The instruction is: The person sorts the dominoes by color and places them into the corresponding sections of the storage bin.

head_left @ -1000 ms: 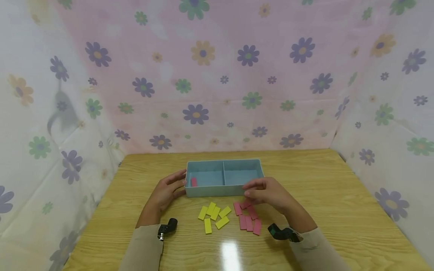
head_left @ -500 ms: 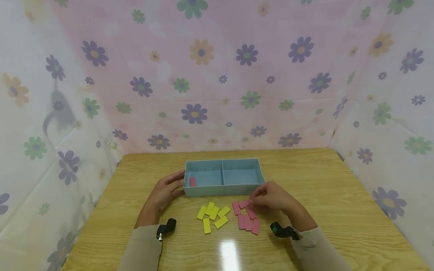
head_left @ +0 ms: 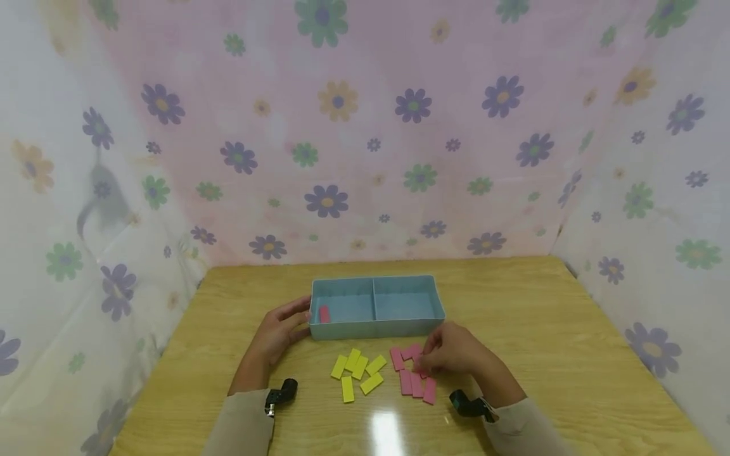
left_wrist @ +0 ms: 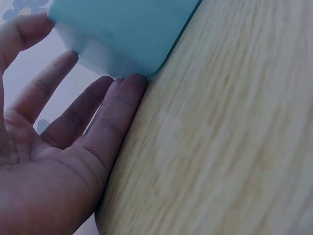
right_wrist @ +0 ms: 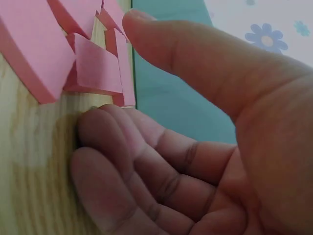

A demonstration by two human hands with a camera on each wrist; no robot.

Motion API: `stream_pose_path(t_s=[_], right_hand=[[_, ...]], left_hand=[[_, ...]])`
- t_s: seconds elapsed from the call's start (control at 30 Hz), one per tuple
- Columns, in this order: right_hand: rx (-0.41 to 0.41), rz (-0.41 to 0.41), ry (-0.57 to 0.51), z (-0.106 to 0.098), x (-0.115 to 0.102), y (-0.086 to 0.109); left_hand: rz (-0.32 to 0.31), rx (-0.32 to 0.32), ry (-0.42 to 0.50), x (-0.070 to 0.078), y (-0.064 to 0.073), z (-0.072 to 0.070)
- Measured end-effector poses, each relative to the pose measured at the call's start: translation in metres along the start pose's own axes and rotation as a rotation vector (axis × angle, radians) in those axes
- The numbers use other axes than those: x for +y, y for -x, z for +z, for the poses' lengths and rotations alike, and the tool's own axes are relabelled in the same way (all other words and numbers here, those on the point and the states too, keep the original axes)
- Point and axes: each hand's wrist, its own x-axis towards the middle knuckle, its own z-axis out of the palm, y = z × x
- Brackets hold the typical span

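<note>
My left hand (head_left: 274, 332) touches the left end of the blue two-compartment box (head_left: 376, 329). The left wrist view shows its fairly straight fingertips against the box wall (left_wrist: 122, 34). One pink tile (head_left: 324, 314) leans or stands in the box's left compartment. My right hand (head_left: 456, 348) is over the group of pink tiles (head_left: 405, 382) in front of the box, partly hiding some. In the right wrist view, thumb and bent fingers are spread apart beside a tilted pink tile (right_wrist: 95, 66), with no grip on it visible.
Several yellow tiles (head_left: 371, 383) lie loosely on the wooden table (head_left: 570, 354), left of the pink group. Upright in the box, a divider (head_left: 374, 299) separates the two compartments. Flower-patterned cloth (head_left: 365, 126) surrounds the table at the back and sides.
From beside the box's front right, my right hand has come nearer and down over the pink tiles. My left hand stays at the box. The head view has tilted slightly.
</note>
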Motion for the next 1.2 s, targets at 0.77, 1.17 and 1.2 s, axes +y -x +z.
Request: stream_pose_path(t_s=[0.77, 1.17, 1.2], right_hand=[[0.093, 0.138, 0.050, 0.010, 0.004, -0.002], [0.081, 0.153, 0.028, 0.009, 0.006, 0.001], [0.089, 0.153, 0.028, 0.009, 0.006, 0.000]], left_hand=[[0.002, 0.090, 0.045, -0.010, 0.004, 0.001], [0.004, 0.077, 0.040, -0.011, 0.004, 0.003], [0.007, 0.076, 0.039, -0.010, 0.004, 0.003]])
